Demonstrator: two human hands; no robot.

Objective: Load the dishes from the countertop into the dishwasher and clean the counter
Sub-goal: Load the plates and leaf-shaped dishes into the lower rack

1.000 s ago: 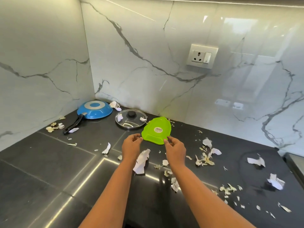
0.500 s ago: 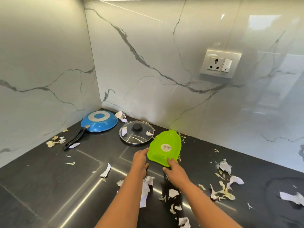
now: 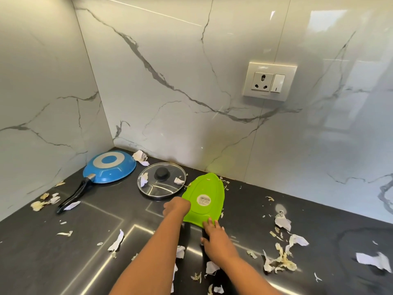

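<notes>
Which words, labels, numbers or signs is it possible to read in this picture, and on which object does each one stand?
No text can be read here.
Round white sticker on the underside of the green plate: it carries printed lines, perhaps a barcode, too small and blurred to read.
Wall socket with switch: one short mark on the switch rocker, no letters visible.
Blue pan and glass lid: no marking visible.

Glossy white marble-look wall panels (image 3: 170,81) with grey veining meet at an inside corner behind a dark polished countertop (image 3: 42,252), a cream socket-and-switch plate (image 3: 269,81) is mounted on the right-hand panel, and bright window-like reflections show at far right.
</notes>
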